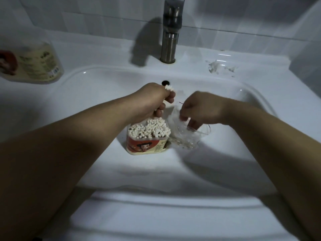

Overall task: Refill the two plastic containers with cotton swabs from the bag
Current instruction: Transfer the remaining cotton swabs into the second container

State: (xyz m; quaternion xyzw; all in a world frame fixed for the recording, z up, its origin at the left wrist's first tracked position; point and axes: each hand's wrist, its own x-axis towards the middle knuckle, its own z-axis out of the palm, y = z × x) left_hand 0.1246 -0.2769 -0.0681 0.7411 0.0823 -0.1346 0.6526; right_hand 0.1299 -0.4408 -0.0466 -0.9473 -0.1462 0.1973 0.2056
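White ceramic sink basin (104, 70) below wall tiles, steel faucet (169, 40) at back; front of bowl is open room. Cream rectangular plastic container (147, 145) w/ red cartoon label, text unreadable, stands mid-bowl, packed w/ swabs, clear plastic bag (184, 136) just beside it on the right. Left hand (152, 101) clamps white cotton swab bundle (169, 88) above it. Right hand (199, 108) dips into bag, blurred; grip can't tell. Second cream labelled container (34, 65) on left ledge.

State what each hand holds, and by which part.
Left hand grips a bunch of white cotton swabs round the sticks. Right hand is inside the clear plastic bag; its hold cannot be told.
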